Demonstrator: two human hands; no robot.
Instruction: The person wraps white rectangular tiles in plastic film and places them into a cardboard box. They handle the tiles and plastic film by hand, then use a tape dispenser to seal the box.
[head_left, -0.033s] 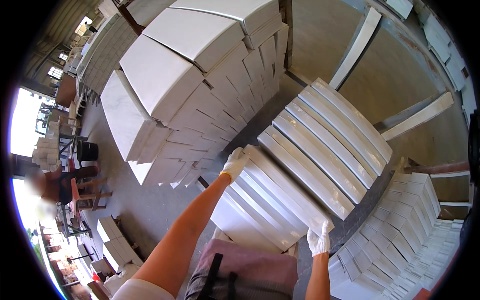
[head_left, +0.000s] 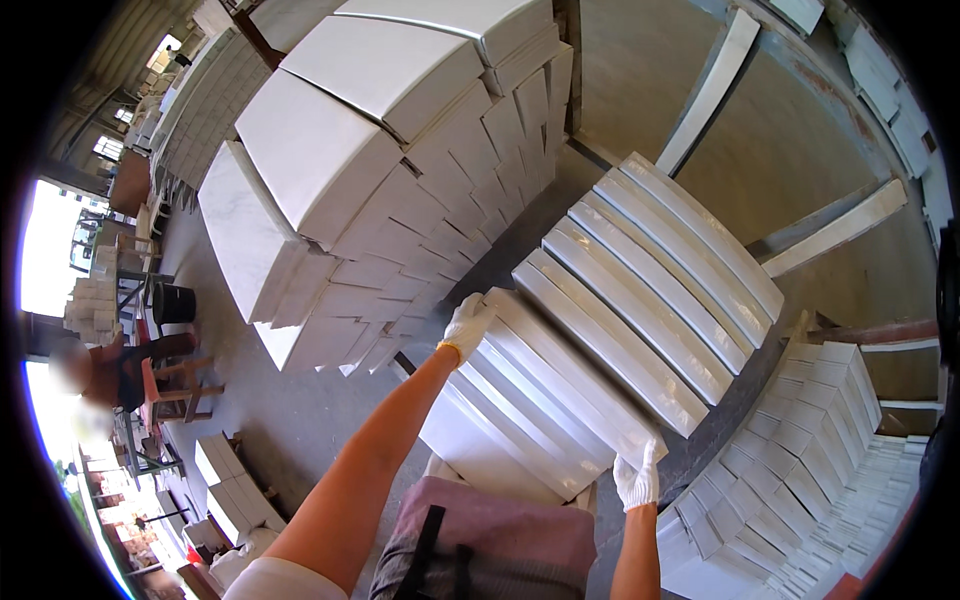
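My left hand [head_left: 467,323], in a white knit glove with a yellow cuff, grips the far-left end of a long white slab-like piece [head_left: 570,372]. At its near-right end my right hand [head_left: 637,480], gloved alike, has the thumb up against the corner and the fingers partly hidden below. This piece stands on its long edge at the end of a row of similar white pieces [head_left: 500,425] close to my body. Beyond a narrow gap is a second row of upright white pieces [head_left: 655,290] with glossy faces.
A tall stack of white slabs [head_left: 390,160] rises at the left. White blocks [head_left: 790,440] are piled at the right. Light beams [head_left: 710,90] lie over the floor at the far right. A black bucket [head_left: 174,302] and a person [head_left: 120,370] are at the far left.
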